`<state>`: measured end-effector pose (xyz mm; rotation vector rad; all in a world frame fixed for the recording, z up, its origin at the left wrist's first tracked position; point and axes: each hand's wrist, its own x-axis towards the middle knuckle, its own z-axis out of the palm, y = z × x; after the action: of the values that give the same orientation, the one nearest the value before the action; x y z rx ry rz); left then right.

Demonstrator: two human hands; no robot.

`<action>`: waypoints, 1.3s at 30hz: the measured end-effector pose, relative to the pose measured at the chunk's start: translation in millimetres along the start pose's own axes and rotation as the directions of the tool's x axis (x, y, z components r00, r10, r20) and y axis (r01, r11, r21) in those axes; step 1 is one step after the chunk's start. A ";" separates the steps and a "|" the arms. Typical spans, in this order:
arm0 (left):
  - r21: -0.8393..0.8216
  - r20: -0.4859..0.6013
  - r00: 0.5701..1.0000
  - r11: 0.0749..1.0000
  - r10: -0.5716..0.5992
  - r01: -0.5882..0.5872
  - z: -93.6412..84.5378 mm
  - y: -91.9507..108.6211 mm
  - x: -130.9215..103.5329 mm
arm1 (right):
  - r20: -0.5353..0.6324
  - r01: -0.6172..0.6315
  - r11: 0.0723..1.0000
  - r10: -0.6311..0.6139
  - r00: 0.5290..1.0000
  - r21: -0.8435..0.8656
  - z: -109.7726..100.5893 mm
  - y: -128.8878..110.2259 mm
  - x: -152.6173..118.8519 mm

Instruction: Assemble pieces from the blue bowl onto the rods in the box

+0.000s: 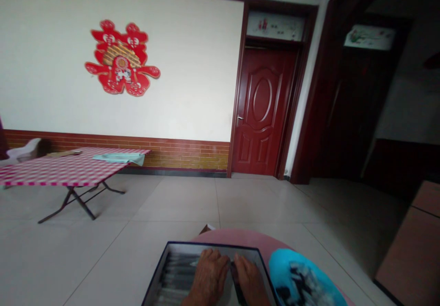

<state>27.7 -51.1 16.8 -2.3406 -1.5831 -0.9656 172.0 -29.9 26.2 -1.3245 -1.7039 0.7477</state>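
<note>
A shallow box (213,244) with a dark blue rim and pale inner walls lies at the bottom of the view. Dark, slim items (177,271) in what looks like clear wrapping fill its left side in rows; they are blurred. Over the middle of the box is my left hand (210,274), its fingers curled and pressed together; anything in them is hidden. My right hand (250,278), just beside it, is closed against a slim black stick-like item (237,282) that points down toward me. The fingertips of both hands come close together at its far end.
A pink round tabletop (240,237) carries the box. Right of it, a blue basin (280,262) holds black and clear pieces. A folding table (68,171) with a red checked cover stands far left. A brownish cabinet (405,246) is at the right, a red door (263,109) behind.
</note>
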 end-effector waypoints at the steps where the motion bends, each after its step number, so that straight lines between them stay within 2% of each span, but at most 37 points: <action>1: 0.002 -0.003 1.000 1.000 -0.005 0.005 0.9 -1.1 -0.3 | 0.010 0.016 1.000 -0.016 1.000 0.017 -0.4 -0.3 -0.1; 5: 0.004 -0.013 1.000 1.000 0.010 -0.010 2.0 -3.2 -1.2 | 0.055 0.083 0.996 -0.084 0.995 0.015 1.6 4.7 -0.2; 9: 0.010 -0.017 0.999 1.000 0.030 -0.030 2.0 -1.1 -1.6 | 0.048 0.063 0.993 -0.059 0.997 -0.098 3.5 9.9 0.3; 12: 0.011 -0.015 1.000 1.000 0.027 -0.027 3.1 -0.6 -1.8 | 0.084 0.052 0.995 -0.045 0.995 -0.085 2.5 8.9 0.8; 17: 0.004 0.000 1.000 1.000 -0.007 0.007 6.7 -3.3 -3.5 | 0.067 0.085 0.996 -0.086 0.994 0.005 2.9 10.1 0.9; 24: -0.005 0.000 1.000 1.000 0.027 -0.027 6.5 -2.5 -5.4 | 0.032 0.123 0.986 -0.120 0.992 -0.112 11.2 28.3 3.5; 33: 0.038 0.039 0.999 0.999 -0.022 0.021 8.9 -0.6 -5.6 | 0.089 0.122 0.989 -0.115 0.989 -0.086 5.1 17.0 -1.1; 39: 0.046 0.025 1.000 0.999 -0.002 0.001 10.8 -1.2 -7.1 | 0.075 0.081 0.979 -0.068 0.995 -0.189 8.3 20.9 2.0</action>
<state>29.6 -51.2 3.9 -2.3301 -1.5985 -0.8940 174.4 -22.1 5.1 -1.3687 -1.9090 0.6038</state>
